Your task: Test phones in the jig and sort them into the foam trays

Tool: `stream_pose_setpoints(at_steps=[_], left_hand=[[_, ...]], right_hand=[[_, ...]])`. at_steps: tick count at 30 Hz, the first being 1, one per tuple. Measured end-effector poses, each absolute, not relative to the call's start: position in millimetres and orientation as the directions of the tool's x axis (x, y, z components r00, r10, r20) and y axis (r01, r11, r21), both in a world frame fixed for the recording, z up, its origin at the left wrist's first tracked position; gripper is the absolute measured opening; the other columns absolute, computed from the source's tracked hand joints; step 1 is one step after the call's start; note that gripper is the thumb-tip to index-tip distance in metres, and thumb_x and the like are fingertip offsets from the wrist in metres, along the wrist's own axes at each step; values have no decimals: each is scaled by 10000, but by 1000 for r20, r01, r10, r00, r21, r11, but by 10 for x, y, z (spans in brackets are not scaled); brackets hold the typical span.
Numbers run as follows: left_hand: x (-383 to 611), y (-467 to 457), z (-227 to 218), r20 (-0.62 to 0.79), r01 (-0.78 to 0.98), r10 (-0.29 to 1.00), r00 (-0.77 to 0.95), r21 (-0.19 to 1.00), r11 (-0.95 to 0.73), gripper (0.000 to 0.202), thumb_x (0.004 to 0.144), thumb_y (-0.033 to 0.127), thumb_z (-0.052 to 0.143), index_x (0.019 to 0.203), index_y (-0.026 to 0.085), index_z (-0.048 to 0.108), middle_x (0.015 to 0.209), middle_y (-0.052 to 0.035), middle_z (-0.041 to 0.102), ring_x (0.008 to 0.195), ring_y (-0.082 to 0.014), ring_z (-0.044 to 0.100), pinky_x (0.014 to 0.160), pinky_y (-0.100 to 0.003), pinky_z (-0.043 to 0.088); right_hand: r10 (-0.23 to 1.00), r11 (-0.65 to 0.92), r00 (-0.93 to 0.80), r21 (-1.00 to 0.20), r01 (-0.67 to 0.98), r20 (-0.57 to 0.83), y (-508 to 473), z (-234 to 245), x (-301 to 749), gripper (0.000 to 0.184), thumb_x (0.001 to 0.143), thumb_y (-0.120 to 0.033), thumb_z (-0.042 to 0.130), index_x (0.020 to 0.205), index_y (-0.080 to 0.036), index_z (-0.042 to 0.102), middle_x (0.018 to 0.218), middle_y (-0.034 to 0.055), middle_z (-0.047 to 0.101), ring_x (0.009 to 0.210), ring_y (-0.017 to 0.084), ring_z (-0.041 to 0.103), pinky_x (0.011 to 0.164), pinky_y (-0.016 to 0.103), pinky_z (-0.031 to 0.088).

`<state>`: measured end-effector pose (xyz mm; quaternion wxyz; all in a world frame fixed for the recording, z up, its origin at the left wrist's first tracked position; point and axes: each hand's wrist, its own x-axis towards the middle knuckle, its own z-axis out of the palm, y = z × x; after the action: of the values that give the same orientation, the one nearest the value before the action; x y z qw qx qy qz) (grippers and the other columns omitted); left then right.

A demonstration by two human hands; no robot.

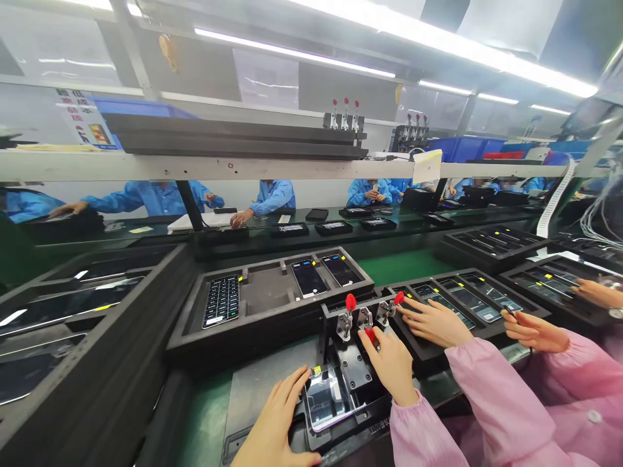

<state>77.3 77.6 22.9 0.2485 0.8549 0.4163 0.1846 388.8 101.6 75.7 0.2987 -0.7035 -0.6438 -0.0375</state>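
Observation:
A phone [327, 397] with a yellow tab lies screen up in a black clamping fixture [353, 366]. My left hand [275, 415] rests along the phone's left edge, fingers stretched out and thumb apart near the fixture's front. My right hand [389, 364] grips the lowered red handle of the middle toggle clamp [366, 319], its fingers partly hidden. The left toggle clamp [345, 323] and the right toggle clamp [387, 311] have their red handles raised.
Behind the fixture, a black foam tray [265, 295] holds several phones. Stacked phone trays [92, 324] stand left. At right, a co-worker's hand [435, 322] reaches over another phone tray [525, 299]; their other hand [535, 332] holds a thin dark object. People in blue work opposite.

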Motion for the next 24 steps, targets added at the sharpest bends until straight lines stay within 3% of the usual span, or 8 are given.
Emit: stream_pose_setpoints(at_steps=[4,12,17,20,22,24], left_hand=[[777,775,245,107,618,803,586,582,-528,1033,561,429,752,1399,299,163,1474,-64,228,1330,-304,228,1098,-506,185],[767,752,321,108,606,794,599,586,-537,1017,583,418,741,1401,318,146,1483,-50,209,1330,-315,228,1094,-517,185],[770,760,322,116,599,799,591,601,-530,1000,597,403,736,1400,300,149,1471,-60,231,1324,-293,246,1089,-467,236],[781,783,308,120,589,795,594,608,-532,1003,587,442,743,1395,290,167,1456,-70,259,1312,-290,272,1082,-448,263],[798,798,304,115,588,786,608,600,-543,1009,581,505,738,1392,287,180,1450,-80,277,1308,-303,280,1090,-484,220],[838,810,309,105,586,774,624,592,-553,1020,575,572,718,1393,278,182,1445,-98,288,1310,-319,274,1093,-528,161]], right_hand=[[872,-78,226,-333,940,434,981,614,3501,394,863,-515,393,718,-221,611,574,13,546,532,135,530,500,227,301],[865,-100,253,-345,933,433,973,698,3435,431,869,-547,360,664,-221,554,554,1,523,547,139,529,509,222,294],[866,-60,276,-461,885,417,947,699,3427,413,850,-535,410,618,-212,520,548,-14,512,536,128,505,509,217,294],[839,37,313,-622,782,445,891,677,3436,445,843,-504,443,526,-192,416,487,-36,412,468,95,402,477,212,284],[768,134,375,-704,698,519,868,717,3463,442,848,-459,460,508,-193,364,480,-46,352,464,85,354,487,213,310],[624,219,459,-705,674,633,891,837,3513,359,846,-409,484,566,-192,424,555,-30,418,530,98,404,557,227,371]])
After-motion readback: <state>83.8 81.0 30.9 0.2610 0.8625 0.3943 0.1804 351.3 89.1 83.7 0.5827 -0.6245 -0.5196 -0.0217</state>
